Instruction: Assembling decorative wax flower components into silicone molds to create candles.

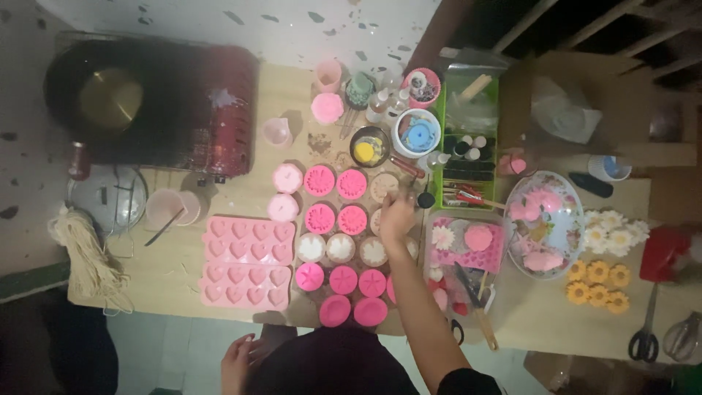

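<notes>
Round pink silicone moulds (336, 219) sit under my right hand (395, 217), fingers curled, grip unclear; left hand (238, 360) rests loosely open at 7 o'clock, nothing held.

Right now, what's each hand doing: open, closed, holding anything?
Left hand: down near the lap, off the table, fingers loosely curled, holding nothing visible.
Right hand: reaching over the round pink molds, fingers closed; what it pinches cannot be told.
</notes>
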